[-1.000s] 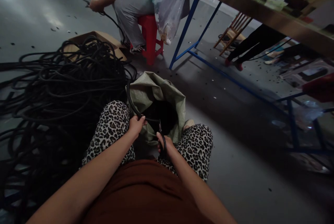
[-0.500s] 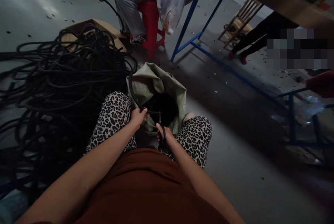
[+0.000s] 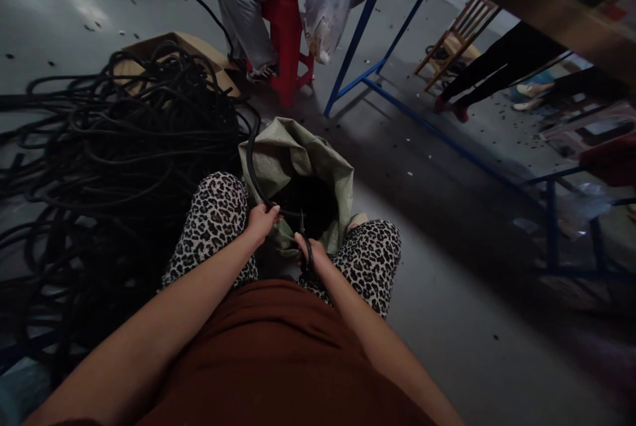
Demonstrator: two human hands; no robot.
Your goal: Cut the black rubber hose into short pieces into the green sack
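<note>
My left hand (image 3: 264,221) is closed around a black rubber cord (image 3: 253,171), close to the cord's end. The cord runs back over the sack's left rim toward a big tangled heap of black cords (image 3: 134,141). My right hand (image 3: 313,254) grips a pair of scissors (image 3: 309,254) by the dark handles. Their blades point away from me, at the short cord end beside my left hand; whether they touch it is hard to tell. Below both hands an open pale green woven sack (image 3: 342,174) stands between my knees, its inside dark, the contents hard to make out.
An open cardboard box (image 3: 199,48) lies behind the heap. Beyond the sack a person sits on a red stool (image 3: 285,48), hands on another cord. A blue-legged table (image 3: 358,35) stands at the right, with a wooden chair (image 3: 457,35) behind. Small dark scraps dot the floor.
The whole view has shifted slightly. My hands, the cord and the scissors keep nearly the same places over the sack. The seated person's hands have moved a little.
</note>
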